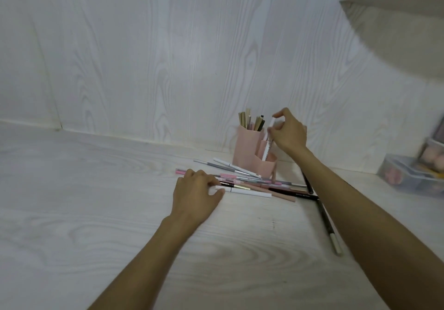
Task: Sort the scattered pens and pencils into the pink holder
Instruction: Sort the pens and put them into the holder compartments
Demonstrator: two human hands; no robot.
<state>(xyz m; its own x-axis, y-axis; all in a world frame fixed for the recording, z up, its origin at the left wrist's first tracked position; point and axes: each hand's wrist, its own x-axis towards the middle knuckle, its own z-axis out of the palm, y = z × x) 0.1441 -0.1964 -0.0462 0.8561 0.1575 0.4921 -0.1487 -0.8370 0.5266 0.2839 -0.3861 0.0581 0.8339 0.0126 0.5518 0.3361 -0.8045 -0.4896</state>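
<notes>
Right hand (289, 132) fingers pinch a white pen (268, 141) upright in the pink holder (249, 153) at the bench's (96, 213) back wall, left hand (195, 192) fingers curled on the scattered pens (254, 185) just before it.

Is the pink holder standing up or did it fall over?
Standing up. The pink holder sits upright on the table, with pencils poking out its top.
</notes>
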